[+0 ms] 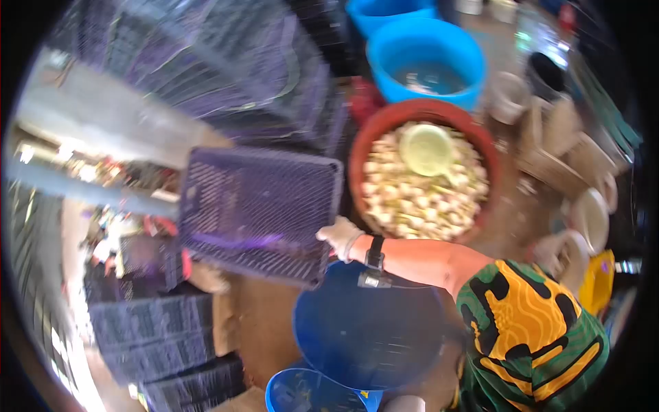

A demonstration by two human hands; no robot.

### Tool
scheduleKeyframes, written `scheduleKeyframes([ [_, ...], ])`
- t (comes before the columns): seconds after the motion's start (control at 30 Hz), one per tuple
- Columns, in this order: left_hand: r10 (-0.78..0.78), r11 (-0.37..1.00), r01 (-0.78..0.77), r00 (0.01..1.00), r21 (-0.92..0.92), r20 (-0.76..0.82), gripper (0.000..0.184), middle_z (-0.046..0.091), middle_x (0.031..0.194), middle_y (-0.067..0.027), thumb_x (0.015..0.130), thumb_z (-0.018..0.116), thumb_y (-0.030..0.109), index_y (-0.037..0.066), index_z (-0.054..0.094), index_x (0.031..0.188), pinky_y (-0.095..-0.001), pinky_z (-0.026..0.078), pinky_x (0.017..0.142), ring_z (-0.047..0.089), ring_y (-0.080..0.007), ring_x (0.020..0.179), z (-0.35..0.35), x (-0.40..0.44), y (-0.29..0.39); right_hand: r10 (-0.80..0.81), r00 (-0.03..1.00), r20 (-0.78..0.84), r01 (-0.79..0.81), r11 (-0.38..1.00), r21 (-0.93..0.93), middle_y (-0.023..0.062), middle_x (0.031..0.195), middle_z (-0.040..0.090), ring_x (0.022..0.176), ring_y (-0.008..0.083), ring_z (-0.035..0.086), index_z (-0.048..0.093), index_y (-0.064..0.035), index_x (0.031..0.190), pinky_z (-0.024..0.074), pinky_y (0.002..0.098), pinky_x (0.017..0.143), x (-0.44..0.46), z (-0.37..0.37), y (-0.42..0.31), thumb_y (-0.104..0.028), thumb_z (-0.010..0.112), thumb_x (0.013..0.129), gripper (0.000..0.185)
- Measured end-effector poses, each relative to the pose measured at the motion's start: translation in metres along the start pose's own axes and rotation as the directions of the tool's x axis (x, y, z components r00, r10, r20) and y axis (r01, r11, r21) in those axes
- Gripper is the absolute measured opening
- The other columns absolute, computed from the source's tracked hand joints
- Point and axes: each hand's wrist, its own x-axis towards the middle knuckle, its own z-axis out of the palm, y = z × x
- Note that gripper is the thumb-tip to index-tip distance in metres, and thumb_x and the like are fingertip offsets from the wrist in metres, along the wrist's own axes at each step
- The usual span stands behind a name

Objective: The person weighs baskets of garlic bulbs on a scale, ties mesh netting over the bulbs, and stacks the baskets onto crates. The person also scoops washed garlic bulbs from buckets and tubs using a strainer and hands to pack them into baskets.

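Observation:
My right hand point(341, 237), which looks pale as if gloved, is closed on the near right edge of a dark purple slatted plastic crate point(264, 206). A dark watch point(374, 253) is on that wrist. The crate hangs tilted in the air, its inside facing me and holding nothing that I can see. Just beyond the hand stands a red-brown tub point(367, 137) full of pale, cut pieces of produce. On these pieces lies a light green bowl point(425, 150). Below my forearm is a big dark blue tub point(371, 329). My left hand is out of view.
Tall stacks of dark crates point(226, 75) stand behind; more crates point(154, 329) are stacked at lower left. A light blue basin point(425, 55) with some liquid is at the top. Cartons point(570, 151) and white buckets point(590, 220) line the right. A smaller blue tub point(316, 391) sits below.

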Motion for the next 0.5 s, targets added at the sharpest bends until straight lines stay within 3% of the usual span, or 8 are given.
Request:
scheduleKeyframes([
  [0.07,0.102,0.994,-0.099,0.992,-0.038,0.07,0.065,0.05,0.12,-0.0181,0.087,0.053,0.038,-0.005,0.034,0.132,-0.034,0.045,0.088,0.052,-0.0238,0.105,0.005,-0.006,0.015,-0.011,0.998,0.056,0.007,0.997,0.074,0.0155,0.092,0.061,0.063,0.0246,0.062,0.056,0.0085,0.106,0.0529,0.0357,0.05,-0.085,-0.059,-0.011,-0.018,0.068,0.072,0.045],
  [0.1,0.149,0.988,-0.143,0.984,-0.062,0.102,0.065,0.05,0.121,-0.018,0.088,0.052,0.038,-0.005,0.033,0.133,-0.0339,0.045,0.089,0.052,-0.0238,0.105,0.008,-0.011,0.023,0.149,0.989,-0.014,-0.149,0.984,-0.099,0.0133,0.089,0.062,0.067,0.0245,0.063,0.056,0.0091,0.104,0.0531,0.0372,0.053,-0.113,-0.087,-0.006,-0.02,0.068,0.073,0.044],
  [0.17,0.256,0.964,-0.241,0.955,-0.111,0.151,0.067,0.049,0.121,-0.0178,0.088,0.051,0.039,-0.006,0.032,0.134,-0.0336,0.045,0.089,0.052,-0.0238,0.105,0.015,-0.022,0.04,0.051,0.998,0.031,-0.055,0.989,0.136,0.0135,0.083,0.062,0.07,0.0229,0.063,0.059,0.0054,0.104,0.0534,0.0372,0.057,-0.171,-0.143,0.035,-0.019,0.066,0.073,0.04],
  [0.23,0.383,0.919,-0.354,0.905,-0.175,0.183,0.068,0.049,0.122,-0.0176,0.089,0.051,0.039,-0.006,0.031,0.135,-0.0333,0.044,0.089,0.051,-0.0238,0.105,0.031,-0.03,0.062,0.008,1.0,-0.015,-0.01,0.992,-0.124,0.0148,0.086,0.063,0.07,0.0231,0.063,0.058,0.0047,0.109,0.0529,0.0354,0.059,-0.242,-0.206,0.057,-0.024,0.068,0.073,0.046],
  [0.3,0.516,0.842,-0.456,0.836,-0.29,0.184,0.069,0.048,0.123,-0.0174,0.089,0.05,0.039,-0.007,0.029,0.136,-0.0331,0.044,0.089,0.051,-0.0238,0.105,0.059,-0.036,0.093,-0.156,0.987,-0.025,0.154,0.986,-0.071,0.0126,0.087,0.064,0.078,0.0229,0.064,0.064,-0.0067,0.099,0.0515,0.0364,0.066,-0.282,-0.254,0.109,-0.029,0.064,0.08,0.029],
  [0.37,0.568,0.736,-0.379,0.796,-0.561,0.207,0.068,0.041,0.132,-0.0182,0.089,0.054,0.03,-0.009,0.026,0.137,-0.0361,0.039,0.098,0.046,-0.0262,0.114,0.103,-0.05,0.132,0.104,0.978,-0.182,-0.129,0.983,-0.132,0.0129,0.092,0.064,0.085,0.0274,0.064,0.064,-0.0101,0.103,0.0507,0.0379,0.074,-0.355,-0.286,0.101,-0.031,0.063,0.081,0.031],
  [0.47,0.5,0.794,-0.414,0.861,-0.446,0.091,0.048,0.051,0.123,-0.0174,0.083,0.053,0.005,-0.007,0.038,0.127,-0.0365,0.049,0.09,0.057,-0.0257,0.102,0.178,-0.087,0.146,0.112,0.965,-0.237,-0.152,0.975,-0.161,0.0146,0.1,0.062,0.09,0.0298,0.062,0.062,-0.0095,0.108,0.0503,0.0379,0.077,-0.407,-0.331,0.136,-0.03,0.062,0.082,0.033],
  [0.5,0.519,0.794,-0.42,0.845,-0.44,0.13,0.048,0.051,0.123,-0.0174,0.083,0.053,0.005,-0.007,0.038,0.127,-0.0365,0.049,0.09,0.057,-0.0257,0.102,0.195,-0.088,0.143,0.105,0.969,-0.223,-0.152,0.967,-0.207,0.0152,0.104,0.061,0.091,0.0297,0.062,0.061,-0.0088,0.11,0.0503,0.0376,0.078,-0.415,-0.344,0.151,-0.028,0.062,0.083,0.034],
])
